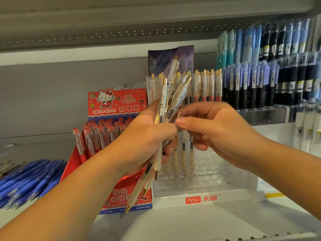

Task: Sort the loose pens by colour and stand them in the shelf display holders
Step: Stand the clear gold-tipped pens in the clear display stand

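Note:
My left hand grips a fanned bunch of several clear pens with gold clips and tips, held upright in front of the shelf. My right hand pinches one pen of that bunch between thumb and fingers at the middle. Behind the hands stands a clear acrylic display holder with rows of round holes and a white "hesu" front. A few pens stand in its front rows, and a row of red-ink pens with gold clips stands at its back.
A red Hello Kitty pen box with red-capped pens stands left of the holder. Loose blue pens lie at far left. Racks of blue and black pens fill the upper right. The grey shelf front edge runs below.

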Demonstrator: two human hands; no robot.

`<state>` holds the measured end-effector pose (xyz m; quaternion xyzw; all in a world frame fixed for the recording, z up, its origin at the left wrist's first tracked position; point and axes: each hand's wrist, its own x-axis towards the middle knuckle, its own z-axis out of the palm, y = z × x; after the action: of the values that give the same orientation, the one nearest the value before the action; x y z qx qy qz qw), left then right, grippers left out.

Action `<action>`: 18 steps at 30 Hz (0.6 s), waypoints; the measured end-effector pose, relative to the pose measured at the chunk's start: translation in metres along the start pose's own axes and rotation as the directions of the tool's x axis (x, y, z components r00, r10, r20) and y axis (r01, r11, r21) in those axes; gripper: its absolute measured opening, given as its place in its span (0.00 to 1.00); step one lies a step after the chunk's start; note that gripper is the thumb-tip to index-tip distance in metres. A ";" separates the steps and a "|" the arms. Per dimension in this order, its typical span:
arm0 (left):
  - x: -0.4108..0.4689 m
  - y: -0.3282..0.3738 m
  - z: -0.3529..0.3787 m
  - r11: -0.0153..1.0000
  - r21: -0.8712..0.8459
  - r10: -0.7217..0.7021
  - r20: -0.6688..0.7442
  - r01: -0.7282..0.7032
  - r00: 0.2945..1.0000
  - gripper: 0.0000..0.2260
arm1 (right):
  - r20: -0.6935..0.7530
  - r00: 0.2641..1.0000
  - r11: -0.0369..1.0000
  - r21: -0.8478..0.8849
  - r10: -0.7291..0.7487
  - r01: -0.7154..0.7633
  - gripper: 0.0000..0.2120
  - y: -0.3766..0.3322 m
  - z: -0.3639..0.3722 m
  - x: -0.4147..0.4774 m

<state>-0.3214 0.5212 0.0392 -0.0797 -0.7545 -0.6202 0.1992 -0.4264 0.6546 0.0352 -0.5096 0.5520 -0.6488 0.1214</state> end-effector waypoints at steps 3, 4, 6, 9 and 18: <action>0.000 -0.001 0.001 0.999 0.020 0.033 -0.025 -0.032 0.999 0.21 | -0.031 0.999 0.998 -0.044 -0.042 0.041 0.11 -0.001 -0.002 -0.001; 0.000 0.000 0.000 0.999 0.007 0.035 -0.032 -0.035 0.999 0.21 | -0.040 0.997 0.997 -0.059 -0.061 0.058 0.11 -0.001 -0.003 -0.001; 0.000 0.000 -0.001 0.999 -0.033 0.039 -0.037 -0.041 0.999 0.21 | -0.046 0.994 0.993 -0.063 -0.102 0.099 0.10 -0.003 -0.006 -0.001; -0.001 0.002 -0.002 0.995 -0.087 0.034 -0.064 -0.039 0.997 0.19 | -0.032 0.989 0.989 -0.029 -0.148 0.147 0.10 -0.007 -0.010 -0.002; 0.000 -0.001 -0.007 0.995 0.022 0.099 -0.159 -0.096 0.982 0.16 | -0.290 0.952 0.948 0.265 -0.097 0.177 0.04 -0.021 -0.029 0.009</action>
<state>-0.3208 0.5139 0.0395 -0.0651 -0.7355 -0.6088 0.2900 -0.4443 0.6732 0.0614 -0.4293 0.4260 -0.7932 0.0711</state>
